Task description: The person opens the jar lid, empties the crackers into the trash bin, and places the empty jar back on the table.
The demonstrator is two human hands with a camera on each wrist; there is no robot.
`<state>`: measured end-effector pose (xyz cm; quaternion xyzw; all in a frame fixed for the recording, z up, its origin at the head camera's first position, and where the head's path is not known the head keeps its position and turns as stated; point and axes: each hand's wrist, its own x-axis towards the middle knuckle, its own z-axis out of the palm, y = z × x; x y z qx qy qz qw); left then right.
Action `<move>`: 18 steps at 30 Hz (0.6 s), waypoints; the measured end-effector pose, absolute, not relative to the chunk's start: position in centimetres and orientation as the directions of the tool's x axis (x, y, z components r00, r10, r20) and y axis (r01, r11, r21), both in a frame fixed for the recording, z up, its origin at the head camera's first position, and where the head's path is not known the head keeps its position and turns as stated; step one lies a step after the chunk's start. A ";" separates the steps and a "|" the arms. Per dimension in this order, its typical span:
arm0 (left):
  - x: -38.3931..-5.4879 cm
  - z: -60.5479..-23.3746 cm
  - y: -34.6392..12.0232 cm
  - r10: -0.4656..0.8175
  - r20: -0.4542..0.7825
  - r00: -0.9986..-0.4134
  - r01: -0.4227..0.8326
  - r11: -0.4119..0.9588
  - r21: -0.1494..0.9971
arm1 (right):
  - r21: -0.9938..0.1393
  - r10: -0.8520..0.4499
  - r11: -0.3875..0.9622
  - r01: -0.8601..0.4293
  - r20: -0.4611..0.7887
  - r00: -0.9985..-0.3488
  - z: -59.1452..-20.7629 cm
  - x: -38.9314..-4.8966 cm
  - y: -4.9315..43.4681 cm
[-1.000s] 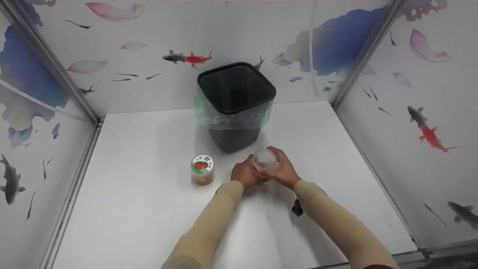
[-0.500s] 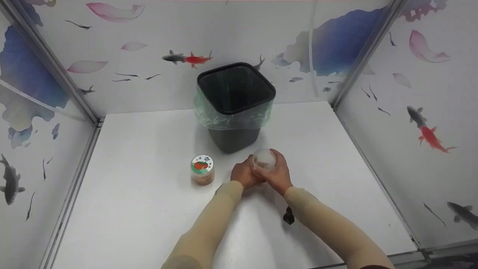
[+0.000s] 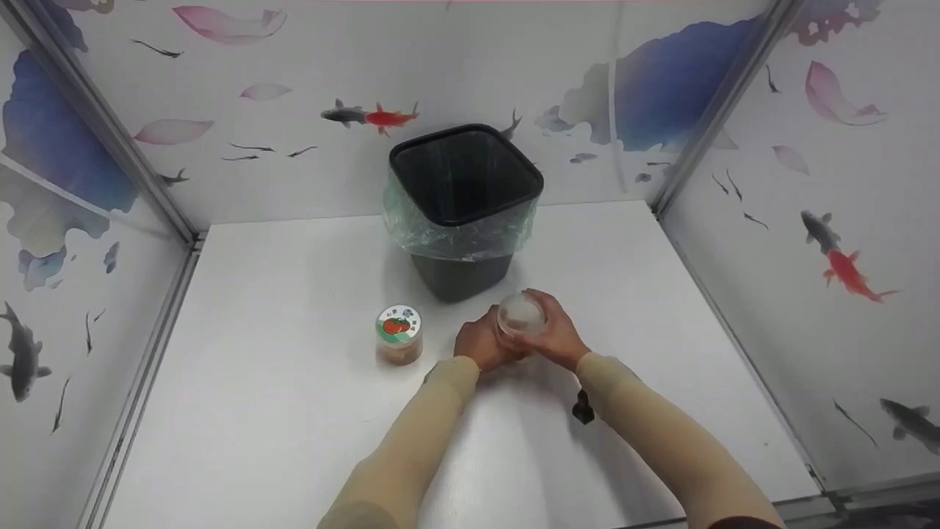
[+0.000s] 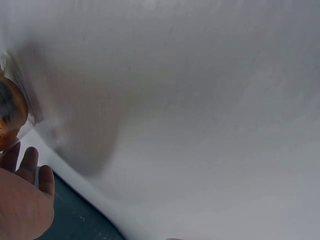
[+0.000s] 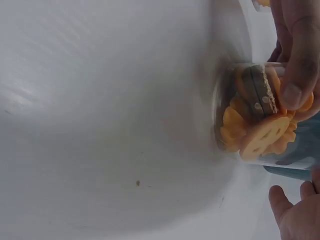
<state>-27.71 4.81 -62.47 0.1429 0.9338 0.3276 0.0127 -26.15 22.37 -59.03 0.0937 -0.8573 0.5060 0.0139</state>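
Both hands hold a clear round jar [image 5: 252, 117] close over the table, its pale translucent top [image 3: 522, 314] facing up in the head view. Through its wall show orange biscuits [image 5: 267, 135] and a dark sandwich biscuit. My left hand [image 3: 481, 342] grips the body of the jar, its thumb pressed on the side in the right wrist view. My right hand [image 3: 562, 334] curls round the upper part from the right. In the left wrist view only the jar's edge [image 4: 15, 107] shows. To the left stands a second jar [image 3: 399, 336], its lid printed with orange fruit.
Just beyond the hands stands a black bin [image 3: 463, 275] with a green plastic liner [image 3: 463, 242] folded over its rim. The white table [image 3: 294, 411] is enclosed by printed panels with fish and petals. A black piece [image 3: 583, 406] hangs below the right wrist.
My right hand swung in toward the left and then back out to the right around the jar's top. The left hand, second jar and bin have stayed in place.
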 end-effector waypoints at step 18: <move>-27.7 -62.9 5.0 0.272 0.116 -0.955 0.286 0.752 0.594 | -0.883 -0.027 0.456 -0.112 0.112 -0.993 -59.7 -24.6 21.2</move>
